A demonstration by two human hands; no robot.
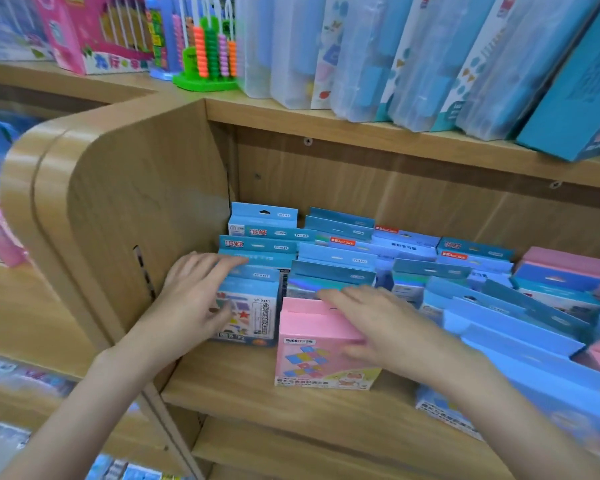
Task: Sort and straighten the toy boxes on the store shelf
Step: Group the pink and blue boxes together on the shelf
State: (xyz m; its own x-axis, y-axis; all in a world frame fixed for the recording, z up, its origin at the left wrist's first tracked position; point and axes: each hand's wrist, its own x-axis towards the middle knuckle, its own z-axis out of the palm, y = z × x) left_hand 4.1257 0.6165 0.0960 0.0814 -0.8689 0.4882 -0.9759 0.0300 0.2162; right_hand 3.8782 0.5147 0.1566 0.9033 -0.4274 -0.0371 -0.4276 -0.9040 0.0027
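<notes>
Rows of small blue toy boxes (pixel 336 258) stand upright on the middle wooden shelf (pixel 257 382). My left hand (pixel 198 296) grips the front blue box (pixel 250 306) of the leftmost row, fingers over its top and thumb on its face. A pink box (pixel 312 355) stands at the front of the second row; my right hand (pixel 378 327) holds it, fingers across its top edge and thumb on its front. More blue boxes (pixel 499 327) lean forward to the right, with pink boxes (pixel 565 261) at the far right.
The shelf's rounded wooden side panel (pixel 118 202) closes the left end. The upper shelf carries tall blue and clear packages (pixel 413 57), an abacus toy (pixel 208 46) and a pink boxed toy (pixel 94 32). Lower shelves (pixel 309 445) sit beneath.
</notes>
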